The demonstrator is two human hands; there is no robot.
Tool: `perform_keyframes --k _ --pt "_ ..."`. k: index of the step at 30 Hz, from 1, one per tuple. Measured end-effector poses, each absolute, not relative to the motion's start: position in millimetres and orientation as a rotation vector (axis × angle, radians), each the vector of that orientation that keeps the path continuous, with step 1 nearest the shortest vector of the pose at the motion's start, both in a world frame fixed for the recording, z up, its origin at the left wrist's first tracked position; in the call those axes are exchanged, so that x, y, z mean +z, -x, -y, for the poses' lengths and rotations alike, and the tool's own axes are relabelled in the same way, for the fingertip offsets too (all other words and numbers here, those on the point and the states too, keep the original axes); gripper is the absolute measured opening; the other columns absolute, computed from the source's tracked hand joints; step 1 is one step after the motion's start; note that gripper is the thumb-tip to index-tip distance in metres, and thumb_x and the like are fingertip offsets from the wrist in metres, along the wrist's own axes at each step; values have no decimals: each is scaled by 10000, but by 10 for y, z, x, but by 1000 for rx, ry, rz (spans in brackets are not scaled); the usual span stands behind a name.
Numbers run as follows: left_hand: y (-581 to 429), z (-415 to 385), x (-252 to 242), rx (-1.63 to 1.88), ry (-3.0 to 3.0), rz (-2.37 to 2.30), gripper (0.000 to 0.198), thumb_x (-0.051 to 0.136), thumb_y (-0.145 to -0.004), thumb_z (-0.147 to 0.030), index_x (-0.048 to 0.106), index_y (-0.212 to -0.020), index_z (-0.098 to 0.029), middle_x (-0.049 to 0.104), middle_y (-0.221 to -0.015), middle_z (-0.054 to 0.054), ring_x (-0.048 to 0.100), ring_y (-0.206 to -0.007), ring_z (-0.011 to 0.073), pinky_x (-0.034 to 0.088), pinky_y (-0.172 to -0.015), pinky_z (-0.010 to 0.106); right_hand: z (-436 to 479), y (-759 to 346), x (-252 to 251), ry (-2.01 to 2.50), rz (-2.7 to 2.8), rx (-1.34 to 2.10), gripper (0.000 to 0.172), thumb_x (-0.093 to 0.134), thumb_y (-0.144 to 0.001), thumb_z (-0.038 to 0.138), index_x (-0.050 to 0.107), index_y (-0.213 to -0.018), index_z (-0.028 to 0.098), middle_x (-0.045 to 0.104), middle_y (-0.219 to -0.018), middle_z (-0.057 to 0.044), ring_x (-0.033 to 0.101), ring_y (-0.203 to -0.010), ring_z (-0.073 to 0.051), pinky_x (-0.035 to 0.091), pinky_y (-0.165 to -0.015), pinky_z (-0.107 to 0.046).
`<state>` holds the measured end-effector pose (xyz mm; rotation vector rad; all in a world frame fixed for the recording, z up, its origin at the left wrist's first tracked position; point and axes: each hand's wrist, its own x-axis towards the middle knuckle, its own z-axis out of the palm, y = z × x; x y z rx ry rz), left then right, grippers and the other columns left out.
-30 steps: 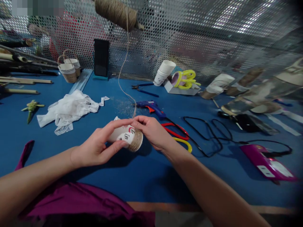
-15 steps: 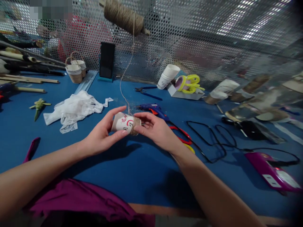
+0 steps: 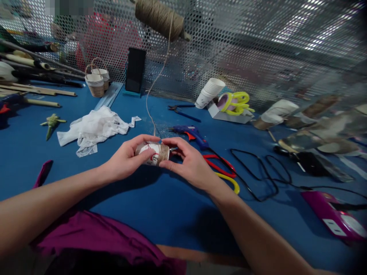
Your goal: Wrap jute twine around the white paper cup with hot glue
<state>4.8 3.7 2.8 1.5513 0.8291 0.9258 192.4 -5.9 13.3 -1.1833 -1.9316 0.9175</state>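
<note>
Above the blue table (image 3: 160,206) I hold a small printed paper cup (image 3: 151,153) on its side, its bottom end wound with brown twine. My left hand (image 3: 126,159) is wrapped round the cup's white part, thumb under, fingers over. My right hand (image 3: 189,162) pinches the twine-wrapped end between thumb and fingers. A strand of twine (image 3: 156,82) runs from the cup up to a big twine spool (image 3: 159,16) hanging at the mesh wall.
Behind my hands lie a blue glue gun (image 3: 190,133), red-and-yellow scissors (image 3: 220,172) and a black cable (image 3: 258,172). A white plastic bag (image 3: 93,128) is left, stacked cups (image 3: 209,91) and pliers (image 3: 183,110) behind, a magenta device (image 3: 332,215) right.
The cup has turned in my hands and my left fingers have closed over it. The view has shifted slightly so things sit further right and lower.
</note>
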Motion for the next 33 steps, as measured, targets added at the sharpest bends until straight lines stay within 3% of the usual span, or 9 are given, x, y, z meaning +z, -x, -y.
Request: perform_keyframes --k 3,7,10,18,26,30,33 --pt "-37 -29 37 904 -1659 -869 306 485 -838 -255 533 -1101 -106 634 -947 71 572 -724 112 459 -661 225 32 -1977 180 1230 1882 868 409 661 -713 406 552 -1049 200 596 -1064 -81 577 -952 -198 478 -816 -356" --pt "-30 -8 31 845 -1899 -923 306 457 -856 -267 551 -1118 -141 665 -934 61 587 -710 126 463 -660 245 -124 -2218 217 1594 1700 405 337 536 -795 442 602 -973 163 642 -957 -102 601 -850 -214 472 -771 -374" --pt "-27 3 9 792 -2034 -929 321 435 -865 -263 543 -1149 -161 675 -967 64 610 -763 144 473 -695 264 -304 -2454 166 2037 1780 75 393 533 -787 394 607 -1050 110 605 -1075 -172 570 -980 -290 431 -833 -408" --pt "-22 2 13 719 -2082 -951 324 418 -879 -282 555 -1139 -146 689 -956 73 638 -818 169 492 -706 266 -597 -2679 -22 2158 1879 192 419 575 -744 392 643 -1012 77 638 -1010 -217 590 -934 -336 434 -764 -404" --pt "-36 1 21 761 -2105 -926 289 410 -884 -275 566 -1094 -151 697 -942 71 646 -760 148 491 -694 260 -617 -2730 -29 2150 1734 293 177 639 -650 257 658 -803 171 679 -779 -121 632 -755 -276 443 -648 -351" --pt "-32 -7 18 738 -2114 -983 298 405 -882 -277 556 -1102 -144 697 -903 69 641 -727 154 483 -655 262 -540 -2652 58 2082 1600 333 312 610 -660 215 596 -959 127 666 -865 -144 623 -808 -266 460 -669 -357" --pt "-26 -11 22 725 -2133 -1009 308 398 -883 -286 543 -1108 -133 690 -895 73 637 -725 164 478 -653 276 -371 -2579 254 1952 1551 460 404 593 -694 252 517 -1076 143 664 -898 -94 631 -728 -192 489 -634 -317"
